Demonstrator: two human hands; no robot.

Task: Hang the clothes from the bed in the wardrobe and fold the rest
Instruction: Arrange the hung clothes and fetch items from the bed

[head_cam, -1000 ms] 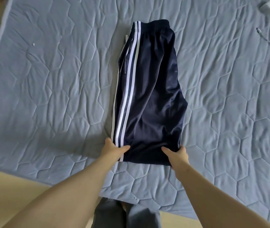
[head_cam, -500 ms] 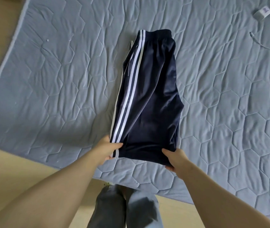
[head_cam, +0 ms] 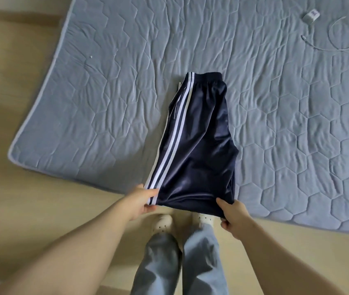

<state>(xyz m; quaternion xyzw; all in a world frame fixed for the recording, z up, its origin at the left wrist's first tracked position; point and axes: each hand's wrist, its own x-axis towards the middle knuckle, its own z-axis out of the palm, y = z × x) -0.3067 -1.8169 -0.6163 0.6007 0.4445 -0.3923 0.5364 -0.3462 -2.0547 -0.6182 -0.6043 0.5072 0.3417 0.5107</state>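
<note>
Holds navy track trousers (head_cam: 199,145) by the near end, one corner to each hand. Pinches the white-striped left corner with the left hand (head_cam: 139,201), thumb on top, fingers (head_cam: 149,207) curled beneath the cloth. Grips the plain right corner the same way with the right hand (head_cam: 234,216).

Near end raised off the bed (head_cam: 105,103) and drawn out past its near edge, above the wooden floor (head_cam: 20,209). Waistband end flat on the grey-blue quilt, towards the far side. Already doubled leg on leg, stripes along the left edge.

Probably held at both corners to spread the cloth wide and taut for a straight crease. Shiny and likely slippery, so prone to sagging or sliding from a single grip. Waistband left lying as an anchor, seemingly ready for bringing the near end over onto it to halve the length. Judged a folding step, not hanging.

White charger (head_cam: 312,16) and looped cable (head_cam: 339,39) far right on the bed, well apart from the trousers and out of the fold's way.
</note>
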